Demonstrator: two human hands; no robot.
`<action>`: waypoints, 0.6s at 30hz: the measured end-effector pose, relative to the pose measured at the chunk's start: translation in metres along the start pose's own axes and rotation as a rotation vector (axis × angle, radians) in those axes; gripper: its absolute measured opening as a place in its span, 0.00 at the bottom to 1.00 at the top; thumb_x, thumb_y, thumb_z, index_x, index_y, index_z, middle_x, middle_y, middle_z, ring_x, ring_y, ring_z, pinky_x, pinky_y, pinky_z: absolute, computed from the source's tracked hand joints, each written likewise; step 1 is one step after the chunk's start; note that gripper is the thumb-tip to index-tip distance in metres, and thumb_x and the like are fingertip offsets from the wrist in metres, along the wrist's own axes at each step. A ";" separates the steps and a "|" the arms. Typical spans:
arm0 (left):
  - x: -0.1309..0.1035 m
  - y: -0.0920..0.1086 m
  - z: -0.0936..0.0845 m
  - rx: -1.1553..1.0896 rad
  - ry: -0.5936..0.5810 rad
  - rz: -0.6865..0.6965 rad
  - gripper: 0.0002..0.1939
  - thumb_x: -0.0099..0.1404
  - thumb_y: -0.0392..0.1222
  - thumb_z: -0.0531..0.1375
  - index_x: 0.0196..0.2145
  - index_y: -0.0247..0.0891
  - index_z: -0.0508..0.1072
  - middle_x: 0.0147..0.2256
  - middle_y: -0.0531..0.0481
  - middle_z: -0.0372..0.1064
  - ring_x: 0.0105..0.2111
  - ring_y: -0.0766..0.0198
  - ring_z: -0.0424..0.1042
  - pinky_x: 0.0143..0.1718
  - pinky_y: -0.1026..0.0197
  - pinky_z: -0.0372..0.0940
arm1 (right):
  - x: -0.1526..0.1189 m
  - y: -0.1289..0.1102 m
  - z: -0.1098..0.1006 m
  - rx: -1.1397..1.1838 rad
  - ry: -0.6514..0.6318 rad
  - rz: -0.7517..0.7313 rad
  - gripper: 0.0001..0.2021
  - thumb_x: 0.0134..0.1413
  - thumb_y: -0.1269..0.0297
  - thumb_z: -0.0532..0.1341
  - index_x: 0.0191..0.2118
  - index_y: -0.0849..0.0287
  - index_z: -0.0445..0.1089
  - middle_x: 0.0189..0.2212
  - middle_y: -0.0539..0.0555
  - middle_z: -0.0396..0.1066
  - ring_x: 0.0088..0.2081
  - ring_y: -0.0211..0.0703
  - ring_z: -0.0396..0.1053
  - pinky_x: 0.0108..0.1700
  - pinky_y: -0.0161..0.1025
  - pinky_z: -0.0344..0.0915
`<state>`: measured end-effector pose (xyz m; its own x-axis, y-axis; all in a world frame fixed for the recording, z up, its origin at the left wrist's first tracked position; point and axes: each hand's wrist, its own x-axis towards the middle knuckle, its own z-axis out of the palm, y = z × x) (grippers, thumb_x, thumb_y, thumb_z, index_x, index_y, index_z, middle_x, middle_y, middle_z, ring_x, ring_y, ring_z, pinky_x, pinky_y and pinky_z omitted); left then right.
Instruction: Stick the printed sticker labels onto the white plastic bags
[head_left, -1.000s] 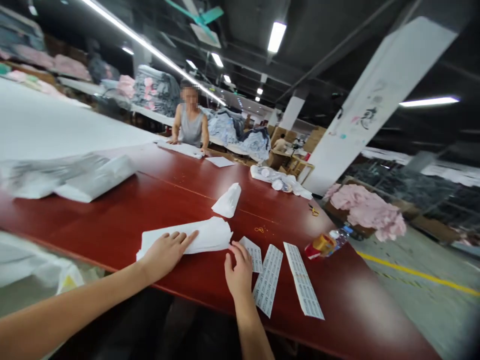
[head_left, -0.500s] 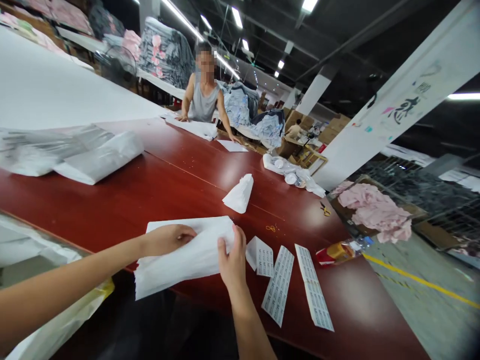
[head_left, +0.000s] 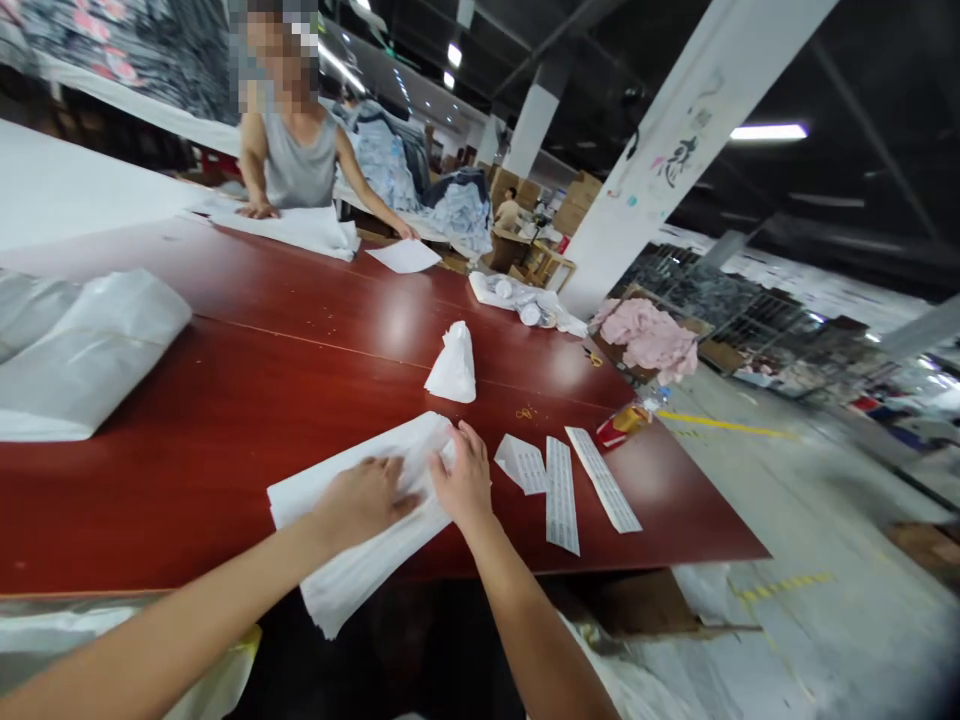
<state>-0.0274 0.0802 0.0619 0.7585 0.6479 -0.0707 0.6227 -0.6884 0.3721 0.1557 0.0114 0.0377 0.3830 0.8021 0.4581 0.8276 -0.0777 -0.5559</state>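
A bundle of thin white paper sheets, some crumpled, lies slanted across the near table edge, its lower corner hanging over. My left hand lies on top of it, fingers spread and holding nothing. At the bundle's right end, my right hand grips the edge with thumb and bent fingers; the underside is hidden. Just beyond stands a crumpled white paper cone. Right of my right hand lie a folded label sheet and two printed label strips, one upright in view and one slanted.
Wrapped plastic bags lie on the red table at left. A bottle with a red label, yellow-handled snips and a plastic-wrapped bundle line the right side. Across the table, a person handles white sheets.
My view has swung right. The bundle has tilted, its left end lower and nearer me. My left hand has flattened out on top, while my right stays at the right end.
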 end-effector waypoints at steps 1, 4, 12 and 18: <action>0.005 -0.004 -0.006 -0.006 -0.037 -0.008 0.27 0.69 0.56 0.54 0.53 0.30 0.72 0.49 0.30 0.76 0.50 0.38 0.74 0.48 0.45 0.67 | -0.007 0.004 0.006 -0.013 0.023 -0.006 0.23 0.64 0.63 0.57 0.64 0.57 0.64 0.66 0.61 0.59 0.68 0.54 0.55 0.69 0.56 0.55; 0.025 -0.008 -0.023 -0.001 -0.157 -0.034 0.22 0.65 0.54 0.56 0.47 0.34 0.73 0.43 0.36 0.77 0.43 0.41 0.77 0.41 0.49 0.68 | -0.029 0.020 0.015 0.072 0.070 0.016 0.26 0.69 0.64 0.51 0.70 0.59 0.54 0.70 0.61 0.54 0.70 0.49 0.52 0.70 0.53 0.54; 0.074 0.010 -0.027 0.020 -0.187 -0.071 0.23 0.67 0.52 0.56 0.52 0.33 0.72 0.46 0.36 0.77 0.44 0.44 0.77 0.43 0.52 0.67 | -0.035 0.041 0.003 0.387 0.041 0.042 0.28 0.66 0.65 0.54 0.69 0.57 0.53 0.66 0.61 0.60 0.66 0.49 0.59 0.69 0.51 0.57; 0.096 -0.014 -0.031 -0.393 -0.223 -0.144 0.25 0.68 0.55 0.58 0.42 0.26 0.77 0.29 0.53 0.73 0.27 0.64 0.71 0.31 0.65 0.62 | -0.023 0.044 -0.003 0.384 -0.053 0.052 0.17 0.53 0.72 0.56 0.48 0.56 0.73 0.55 0.60 0.64 0.58 0.51 0.65 0.56 0.49 0.70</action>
<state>0.0303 0.1623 0.0788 0.7194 0.6120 -0.3284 0.6370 -0.3930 0.6631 0.1842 -0.0123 0.0050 0.3901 0.8332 0.3920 0.5904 0.1003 -0.8009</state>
